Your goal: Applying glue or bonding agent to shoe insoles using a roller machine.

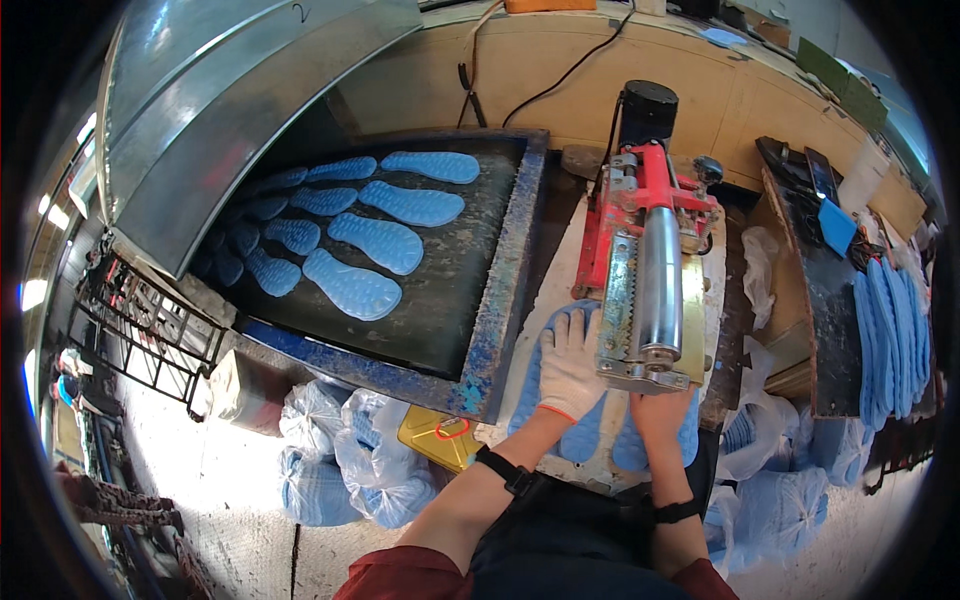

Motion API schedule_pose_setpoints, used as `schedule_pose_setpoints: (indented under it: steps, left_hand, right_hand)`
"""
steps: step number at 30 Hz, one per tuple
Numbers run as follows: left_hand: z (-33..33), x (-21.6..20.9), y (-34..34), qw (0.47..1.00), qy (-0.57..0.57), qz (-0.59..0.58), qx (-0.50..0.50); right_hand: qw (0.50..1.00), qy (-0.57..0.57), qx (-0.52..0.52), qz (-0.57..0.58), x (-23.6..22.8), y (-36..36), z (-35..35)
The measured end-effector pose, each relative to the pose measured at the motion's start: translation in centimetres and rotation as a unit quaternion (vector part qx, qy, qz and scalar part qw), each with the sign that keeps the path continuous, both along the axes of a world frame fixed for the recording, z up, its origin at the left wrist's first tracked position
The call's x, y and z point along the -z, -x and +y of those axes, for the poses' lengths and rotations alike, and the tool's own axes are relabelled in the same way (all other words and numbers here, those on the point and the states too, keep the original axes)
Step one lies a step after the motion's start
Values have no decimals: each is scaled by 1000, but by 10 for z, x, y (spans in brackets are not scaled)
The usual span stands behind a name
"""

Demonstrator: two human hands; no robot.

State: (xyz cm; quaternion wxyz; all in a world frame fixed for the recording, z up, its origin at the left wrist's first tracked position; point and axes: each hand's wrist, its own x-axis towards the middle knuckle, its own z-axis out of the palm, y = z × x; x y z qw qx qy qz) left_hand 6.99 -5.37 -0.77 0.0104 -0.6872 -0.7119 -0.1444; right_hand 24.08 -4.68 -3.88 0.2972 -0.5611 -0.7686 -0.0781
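My left hand (570,365), in a white knitted glove, lies with its fingers stretched out flat on a blue sole-shaped piece (527,402), beside the machine's left edge. My bare right hand (661,412) reaches beneath the front of the machine, over another blue sole (628,452). Its fingers are hidden there, so what they hold does not show. The machine has a red frame (655,180), a shiny metal roller (658,285) and a toothed metal strip (620,290). Both soles rest on a pale worktop (545,468).
Left, rows of blue soles (375,243) lie on a dark bed (440,310) under a metal hood (240,90). A stack of blue soles (890,345) hangs over the right-hand shelf (835,370). Filled plastic bags (385,465) and a yellow tin (438,438) stand below.
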Motion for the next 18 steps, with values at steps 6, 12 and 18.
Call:
schedule_pose_setpoints:
  steps: [6, 12, 18]
  left_hand:
    - [1, -2, 0, 999, -34, -17, -6]
    - [0, -2, -1, 1000, 15, 11, -12]
    - [10, 41, 1, 911, -58, -406, 40]
  right_hand:
    - [1000, -24, -10, -10, 1, -1, 1]
    - [1000, -6, -13, 1, -1, 0, 1]
    - [998, 10, -7, 59, 3, 0, 0]
